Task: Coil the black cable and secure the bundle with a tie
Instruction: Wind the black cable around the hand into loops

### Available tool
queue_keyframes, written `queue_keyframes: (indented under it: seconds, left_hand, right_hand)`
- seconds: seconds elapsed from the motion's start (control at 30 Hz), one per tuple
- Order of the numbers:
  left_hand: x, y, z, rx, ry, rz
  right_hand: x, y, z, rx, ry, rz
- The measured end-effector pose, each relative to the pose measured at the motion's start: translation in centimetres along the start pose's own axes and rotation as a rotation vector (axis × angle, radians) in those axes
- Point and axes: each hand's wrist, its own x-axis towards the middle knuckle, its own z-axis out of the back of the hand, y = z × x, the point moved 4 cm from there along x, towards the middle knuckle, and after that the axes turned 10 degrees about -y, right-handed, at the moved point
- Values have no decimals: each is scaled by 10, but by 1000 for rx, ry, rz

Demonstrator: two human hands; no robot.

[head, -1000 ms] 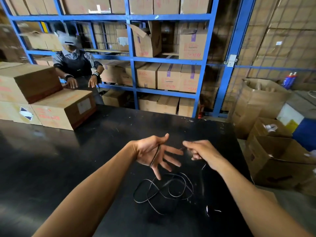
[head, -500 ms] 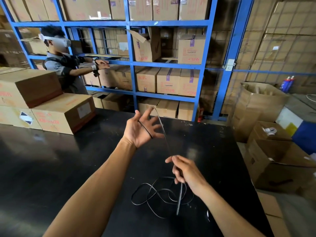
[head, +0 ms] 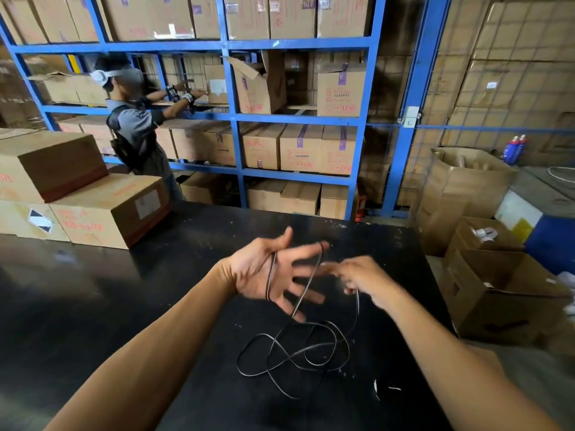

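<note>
A thin, flat, glossy black cable (head: 297,353) is wound across the spread-open left hand (head: 273,272), pinched by the closed right hand (head: 362,279), and trailed below both in loose loops on the scuffed black surface (head: 124,306).

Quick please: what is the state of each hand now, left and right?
Left hand: open, fingers spread, black cable looped across the palm.
Right hand: closed, pinching the cable.

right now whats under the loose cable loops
Only the bare black table shows beneath the loose loops of the black cable, which lie on it below the left hand and right hand. No tie is visible among them.
</note>
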Motion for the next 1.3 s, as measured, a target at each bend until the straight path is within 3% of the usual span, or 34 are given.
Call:
queue_keyframes:
  seconds: [0.1,0.17,0.3,0.4,0.57,0.7,0.9,1.07,1.2,1.3]
  left_hand:
    - [7,26,8,175,-104,181]
    - [10,34,17,188,-204,201]
    - [8,31,43,60,-485,90]
    - [2,17,54,-116,-606,-110]
    - [0,-19,53,-406,-573,-492]
    - [3,-36,38,-419,-413,-563]
    - [5,-31,6,-333,-81,-467]
    - [3,-2,-13,-92,75,-130]
    - [5,35,-3,133,-36,164]
    - [2,44,15,128,-241,218]
  right_hand:
    - [15,35,20,-125,31,52]
    - [17,48,22,-161,63,79]
    - [1,48,13,-42,126,98]
    - [-21,32,-2,131,194,93]
    - [-54,-11,-39,448,317,-9]
    - [-63,-35,-59,454,347,-36]
    - [-43,-45,-51,61,284,13]
    - [-11,-2,-5,-441,182,329]
    - [7,60,20,-802,205,630]
    - [6,92,22,-833,183,739]
